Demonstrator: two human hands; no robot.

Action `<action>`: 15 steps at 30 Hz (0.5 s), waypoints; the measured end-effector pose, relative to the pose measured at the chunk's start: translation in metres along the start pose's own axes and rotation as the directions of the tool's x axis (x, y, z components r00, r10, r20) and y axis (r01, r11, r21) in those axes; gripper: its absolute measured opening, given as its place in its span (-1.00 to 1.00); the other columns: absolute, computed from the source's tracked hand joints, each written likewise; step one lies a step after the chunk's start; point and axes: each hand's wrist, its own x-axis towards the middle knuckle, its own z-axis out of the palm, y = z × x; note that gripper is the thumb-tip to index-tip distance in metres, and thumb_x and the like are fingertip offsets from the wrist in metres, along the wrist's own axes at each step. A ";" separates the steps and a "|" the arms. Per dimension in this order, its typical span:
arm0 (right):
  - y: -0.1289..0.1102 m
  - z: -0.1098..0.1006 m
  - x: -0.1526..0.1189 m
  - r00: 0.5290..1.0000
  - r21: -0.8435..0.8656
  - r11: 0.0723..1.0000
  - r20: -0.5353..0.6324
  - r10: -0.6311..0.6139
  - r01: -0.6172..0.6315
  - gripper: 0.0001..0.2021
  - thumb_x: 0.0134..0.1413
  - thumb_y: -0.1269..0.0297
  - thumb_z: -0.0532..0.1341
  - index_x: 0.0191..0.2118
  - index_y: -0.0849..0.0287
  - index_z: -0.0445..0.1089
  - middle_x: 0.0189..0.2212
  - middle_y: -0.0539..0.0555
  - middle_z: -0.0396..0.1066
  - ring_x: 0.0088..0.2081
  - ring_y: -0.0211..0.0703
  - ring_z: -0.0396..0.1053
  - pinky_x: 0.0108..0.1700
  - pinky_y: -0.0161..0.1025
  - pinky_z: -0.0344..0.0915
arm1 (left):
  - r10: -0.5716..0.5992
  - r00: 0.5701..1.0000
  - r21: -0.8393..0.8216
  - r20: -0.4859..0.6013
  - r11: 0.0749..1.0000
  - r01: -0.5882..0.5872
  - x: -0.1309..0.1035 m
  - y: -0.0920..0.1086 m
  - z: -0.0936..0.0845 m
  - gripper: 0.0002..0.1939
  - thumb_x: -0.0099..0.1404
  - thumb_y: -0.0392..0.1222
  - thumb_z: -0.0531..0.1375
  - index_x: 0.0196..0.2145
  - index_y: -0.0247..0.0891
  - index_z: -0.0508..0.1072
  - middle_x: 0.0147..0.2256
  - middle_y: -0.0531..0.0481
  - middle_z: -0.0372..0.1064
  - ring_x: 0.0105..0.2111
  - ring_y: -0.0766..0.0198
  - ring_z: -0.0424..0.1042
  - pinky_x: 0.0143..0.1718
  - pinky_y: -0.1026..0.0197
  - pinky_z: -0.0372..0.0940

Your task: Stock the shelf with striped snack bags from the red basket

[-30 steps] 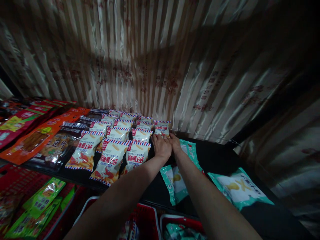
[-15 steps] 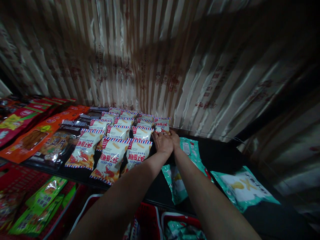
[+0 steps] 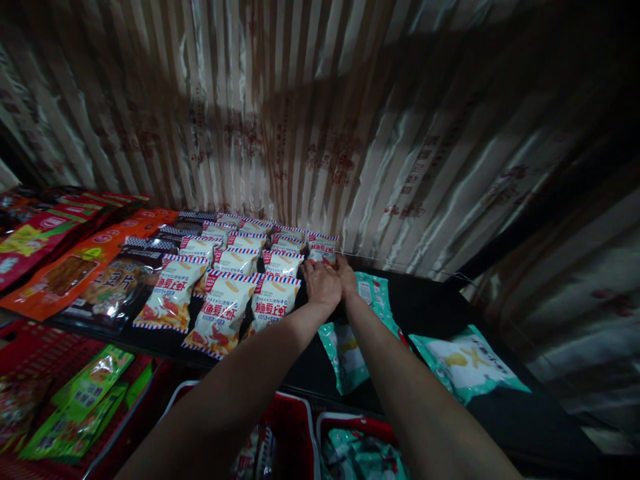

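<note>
At the back of the black shelf (image 3: pixel 295 363), a small white snack bag (image 3: pixel 321 247) with a red-and-blue striped edge leans near the curtain. My left hand (image 3: pixel 323 285) has its bent fingers on the lower left of this bag. On its lower right side is my right hand (image 3: pixel 347 277), with its fingertips partly hidden. Both hands grip the bag between them, wrists close together. To their left, several matching snack bags (image 3: pixel 223 310) stand in rows. Teal bags (image 3: pixel 347 353) lie beside and under my right forearm.
A striped curtain (image 3: pixel 280 120) hangs behind the shelf. Orange pouches (image 3: pixel 65 277) and dark pouches (image 3: pixel 113 293) lie at the left. Another teal bag (image 3: pixel 470 363) lies at the right. Red baskets (image 3: pixel 295 427) with packets stand below the front edge, one holding green packets (image 3: pixel 85 393).
The view has shifted slightly, so the bags on the right appear further left. Both hands stay at the same snack bag, with little visible movement.
</note>
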 end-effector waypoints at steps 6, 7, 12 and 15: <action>-0.011 -0.022 -0.028 0.995 0.093 0.995 -0.095 -0.026 0.035 -0.64 -0.02 0.26 0.15 -0.07 0.24 0.37 -0.17 0.22 0.48 -0.13 -0.02 0.42 -0.02 -0.11 0.27 | 0.036 0.999 -0.074 0.029 0.997 -0.033 -0.057 0.016 -0.038 -0.69 0.27 -0.32 -0.01 -0.10 -0.33 0.43 0.13 -0.20 0.23 0.19 0.15 0.13 0.22 0.15 0.03; -0.013 -0.027 -0.039 0.993 0.105 0.994 -0.118 -0.024 0.036 -0.62 -0.01 0.27 0.12 -0.05 0.27 0.36 -0.14 0.25 0.47 -0.11 0.00 0.41 -0.01 -0.07 0.26 | 0.100 0.995 -0.145 0.005 0.985 -0.099 -0.076 0.011 -0.049 -0.68 0.25 -0.35 0.00 -0.10 -0.31 0.42 0.12 -0.16 0.24 0.17 0.19 0.15 0.21 0.18 0.04; -0.020 -0.059 -0.137 0.980 0.176 0.978 -0.184 -0.081 0.114 -0.60 0.07 0.26 0.01 0.01 0.27 0.30 -0.06 0.24 0.41 -0.06 -0.07 0.38 0.04 -0.09 0.25 | 0.201 0.970 -0.286 0.134 0.945 -0.157 -0.180 -0.058 -0.094 -0.70 0.25 -0.37 -0.04 -0.30 -0.16 0.47 -0.07 -0.06 0.39 -0.04 0.26 0.36 0.00 0.22 0.28; -0.015 -0.067 -0.222 0.969 0.258 0.941 -0.168 -0.180 0.220 -0.66 0.11 0.15 0.05 -0.07 0.19 0.35 -0.09 0.20 0.43 -0.06 -0.05 0.39 0.05 -0.08 0.26 | -0.101 0.921 0.030 0.377 0.995 0.097 -0.222 -0.123 -0.104 -0.69 0.15 -0.50 0.03 -0.33 -0.17 0.47 -0.12 0.00 0.42 -0.08 0.29 0.38 -0.02 0.24 0.29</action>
